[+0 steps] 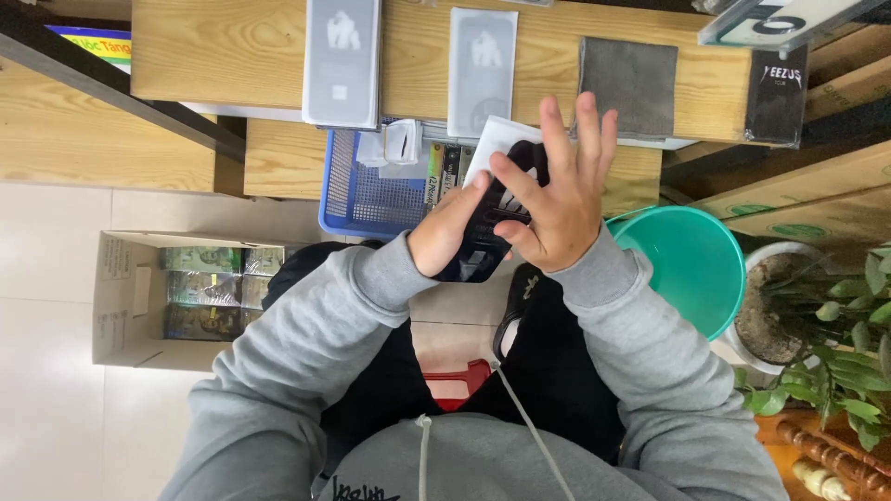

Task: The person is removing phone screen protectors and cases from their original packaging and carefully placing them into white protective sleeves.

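Observation:
A dark smartphone (pixel 490 232) is held over my lap, tilted, with its top end toward the wooden bench. My left hand (pixel 447 227) grips its left edge from below. My right hand (pixel 557 190) lies over the screen, fingers spread, index finger pressing across the glass. Both arms wear grey sweatshirt sleeves. A white flat packet (pixel 497 139) sits just behind the phone's top end.
A wooden bench (pixel 232 46) holds two grey flat packets (pixel 342 60), a grey cloth (pixel 628 85) and a black card (pixel 775 93). Below it stands a blue mesh basket (pixel 367 190). A teal bucket (pixel 691 264), potted plant (pixel 835 334) and open carton (pixel 167 297) sit on the floor.

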